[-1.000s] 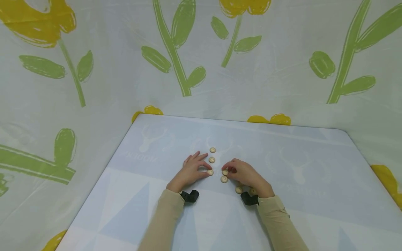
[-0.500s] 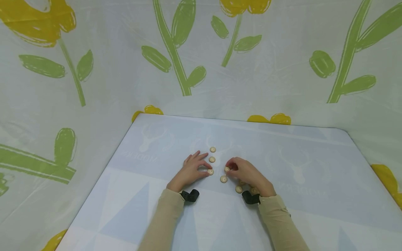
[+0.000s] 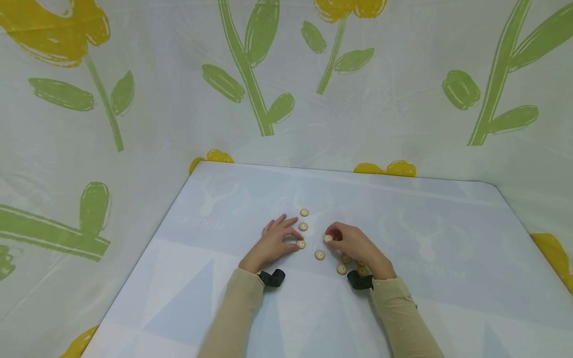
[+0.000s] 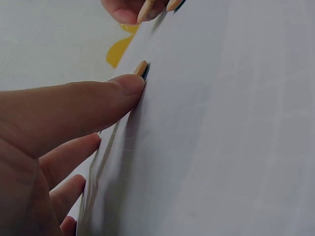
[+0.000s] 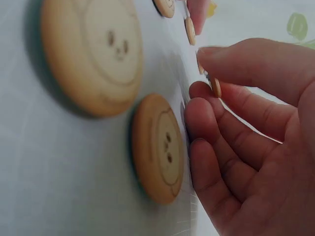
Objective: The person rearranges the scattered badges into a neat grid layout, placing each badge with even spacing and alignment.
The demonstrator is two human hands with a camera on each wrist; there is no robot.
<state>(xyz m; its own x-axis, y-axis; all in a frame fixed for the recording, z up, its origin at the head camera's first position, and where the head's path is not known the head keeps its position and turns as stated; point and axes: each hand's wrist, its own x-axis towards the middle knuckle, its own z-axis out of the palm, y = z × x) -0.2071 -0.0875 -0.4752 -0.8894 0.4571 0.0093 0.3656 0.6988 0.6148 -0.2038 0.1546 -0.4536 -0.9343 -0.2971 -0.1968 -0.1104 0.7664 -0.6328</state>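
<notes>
Head view: left hand (image 3: 271,244), thumb and forefinger in a narrow pinch on one pale round disc (image 3: 301,244), the other fingers spread toward the far side; right hand (image 3: 357,244), well apart from it, thumb and forefinger pinching a second disc (image 3: 328,238). Far of the left hand's piece, a middle disc (image 3: 303,226) and a farthest disc (image 3: 304,212), the two near each other in a line. Between the hands and nearer, a loose disc (image 3: 320,254), lying flat. Under and beside the right wrist, a small cluster of discs (image 3: 341,269), partly hidden. On each forearm, a beige sleeve (image 3: 237,308); on each wrist, a black camera (image 3: 272,278). Support: bench (image 3: 188,308), covered in pale blue and white with triangles and faint stag heads. Surround: whitish cloth (image 3: 170,99) with yellow flowers and green leaves. Left wrist view: the thumb large, its tip against the edge-on disc; beyond, part of the right hand, with two edge-on discs near it. Right wrist view: two large light-brown discs close to the camera, each bearing a small drawn face; right hand with the lower fingers curled; two edge-on discs by its thumb, which of them is pinched cannot be told here.
</notes>
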